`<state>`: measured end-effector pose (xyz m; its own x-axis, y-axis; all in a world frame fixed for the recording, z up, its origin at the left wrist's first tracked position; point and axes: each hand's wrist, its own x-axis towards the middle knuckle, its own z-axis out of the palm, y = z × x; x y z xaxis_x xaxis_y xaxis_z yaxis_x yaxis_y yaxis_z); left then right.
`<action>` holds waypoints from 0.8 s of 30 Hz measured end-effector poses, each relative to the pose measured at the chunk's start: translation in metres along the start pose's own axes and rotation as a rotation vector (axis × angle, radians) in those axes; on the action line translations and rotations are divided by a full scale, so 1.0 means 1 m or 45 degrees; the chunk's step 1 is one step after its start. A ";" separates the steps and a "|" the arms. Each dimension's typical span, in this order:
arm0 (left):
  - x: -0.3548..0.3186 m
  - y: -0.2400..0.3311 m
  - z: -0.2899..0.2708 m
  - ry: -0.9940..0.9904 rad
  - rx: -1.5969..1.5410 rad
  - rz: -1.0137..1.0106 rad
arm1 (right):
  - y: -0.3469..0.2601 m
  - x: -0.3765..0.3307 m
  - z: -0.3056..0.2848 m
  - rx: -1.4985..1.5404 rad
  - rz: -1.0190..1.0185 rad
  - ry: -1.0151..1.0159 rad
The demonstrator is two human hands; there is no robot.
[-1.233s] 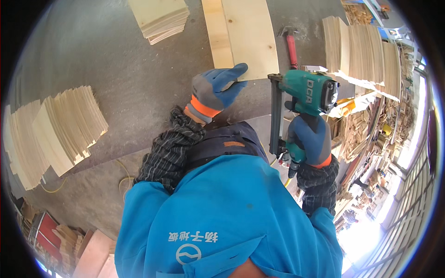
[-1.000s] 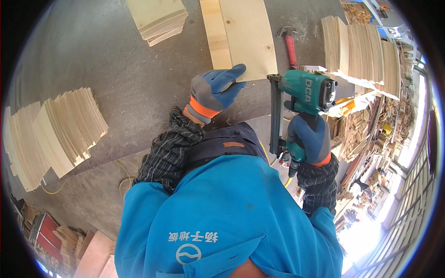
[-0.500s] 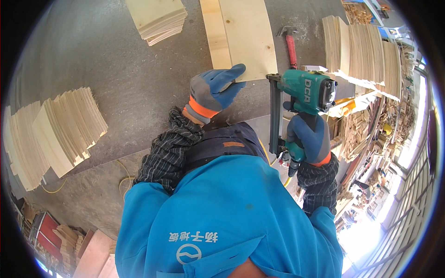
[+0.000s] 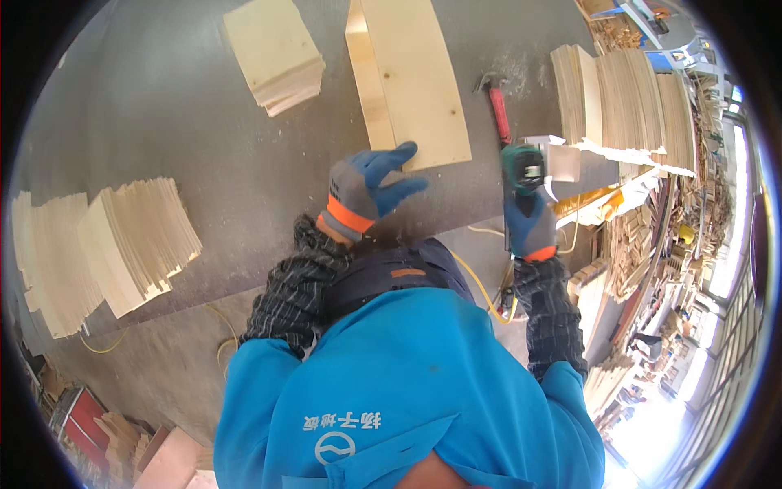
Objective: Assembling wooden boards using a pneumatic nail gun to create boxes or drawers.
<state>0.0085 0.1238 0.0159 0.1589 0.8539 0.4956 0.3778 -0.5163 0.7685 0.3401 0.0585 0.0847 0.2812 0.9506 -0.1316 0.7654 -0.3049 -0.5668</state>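
Pale wooden boards (image 4: 423, 90) are lying beside the left hand (image 4: 365, 186), its fingers parted; the right hand (image 4: 531, 224) is gripping a green nail gun (image 4: 516, 165), seemingly between fastenings, next needing steadied boards.

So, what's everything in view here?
Wooden piece: one, pale, upper centre
Nail gun: one, green, right of centre
Hammer: one, red-handled, beyond nail gun
Board stacks: several, pale, left, upper and right
Worktable: one, grey, under wooden piece
Hose: at least one, yellow, lower centre
Loose timber: many pieces, brown, right
Jacket: one, blue, lower centre
Left hand: one, blue-grey gloved, at wooden piece's near corner
Right hand: one, blue-grey gloved, on nail gun
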 end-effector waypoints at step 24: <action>0.004 0.041 0.035 0.085 -0.904 -1.084 | 0.081 0.081 0.056 0.140 -0.163 -0.264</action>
<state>0.0569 0.1089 0.0352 0.0384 0.9532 -0.2999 -0.2719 0.2988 0.9148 0.3920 0.1143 -0.0174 0.0527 0.9763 -0.2101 0.7164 -0.1835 -0.6731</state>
